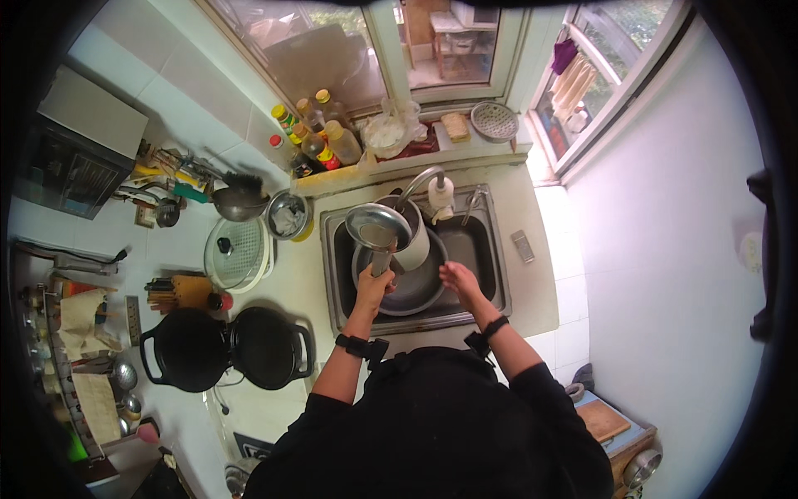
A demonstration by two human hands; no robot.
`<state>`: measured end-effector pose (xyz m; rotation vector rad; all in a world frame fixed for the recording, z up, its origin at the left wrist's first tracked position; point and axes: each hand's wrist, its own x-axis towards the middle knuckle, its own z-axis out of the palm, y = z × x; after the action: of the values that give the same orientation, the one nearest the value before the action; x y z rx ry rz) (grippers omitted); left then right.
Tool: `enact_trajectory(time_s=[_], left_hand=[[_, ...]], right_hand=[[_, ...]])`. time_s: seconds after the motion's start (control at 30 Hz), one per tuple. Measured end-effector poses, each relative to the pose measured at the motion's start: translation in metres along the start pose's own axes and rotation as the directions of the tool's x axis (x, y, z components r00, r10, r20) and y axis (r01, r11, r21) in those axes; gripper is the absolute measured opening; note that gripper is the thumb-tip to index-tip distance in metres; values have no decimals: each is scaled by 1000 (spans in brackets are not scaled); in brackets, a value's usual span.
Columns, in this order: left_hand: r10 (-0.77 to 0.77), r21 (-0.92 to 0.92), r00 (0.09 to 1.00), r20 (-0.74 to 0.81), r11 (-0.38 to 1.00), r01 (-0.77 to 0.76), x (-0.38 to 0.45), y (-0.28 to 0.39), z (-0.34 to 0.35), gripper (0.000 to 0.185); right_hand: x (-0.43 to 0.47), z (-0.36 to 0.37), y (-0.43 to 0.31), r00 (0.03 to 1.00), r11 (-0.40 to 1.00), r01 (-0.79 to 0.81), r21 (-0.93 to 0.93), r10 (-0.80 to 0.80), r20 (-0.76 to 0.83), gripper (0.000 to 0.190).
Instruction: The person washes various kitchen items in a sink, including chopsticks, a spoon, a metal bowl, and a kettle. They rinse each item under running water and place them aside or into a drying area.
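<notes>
My left hand (374,288) grips the flat handle of a round, shiny metal utensil (377,226), perhaps a ladle or small pan. It is raised over the sink, beside the curved faucet (419,182). Behind and partly under it, a white pot (414,246) stands in a wide grey basin (411,299). The basin sits in the stainless steel sink (486,249). My right hand (459,282) holds nothing I can see, its fingers extended near the basin's right rim. Whether water is running cannot be made out.
A white fitting (441,198) hangs at the faucet. Several bottles (315,140) line the ledge behind, with a sponge (455,127) and a colander (494,121). To the left are a glass lid (240,252), a knife block (192,293) and an opened black electric griddle (265,346).
</notes>
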<state>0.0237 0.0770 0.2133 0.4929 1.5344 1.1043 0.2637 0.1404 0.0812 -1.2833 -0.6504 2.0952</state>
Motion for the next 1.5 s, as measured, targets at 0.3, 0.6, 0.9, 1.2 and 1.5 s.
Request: enact_trajectory(time_s=[0.3,0.6,0.9,1.2,1.5], left_hand=[[68,21,990,122,997,-71,11,-2,-15,12],[12,89,982,189,996,-29,15,-9,-12,13],[83,37,980,182,995,-91,16,-14,-8,14],[58,71,991,124,995,-67,4,-8,-4,10],[4,44,996,84,999,-8,-1,-13,4,14]], right_hand=[[-106,-39,-7,980,998,32,-56,-42,-194,36],[-129,-30,-2,960,983,86,-161,-125,-252,31],[-111,-38,-1,971,988,35,-152,-70,-228,23],[-38,-9,-10,985,978,130,-161,-146,-91,27],[23,5,-3,995,925,-19,-379,-22,-102,42]])
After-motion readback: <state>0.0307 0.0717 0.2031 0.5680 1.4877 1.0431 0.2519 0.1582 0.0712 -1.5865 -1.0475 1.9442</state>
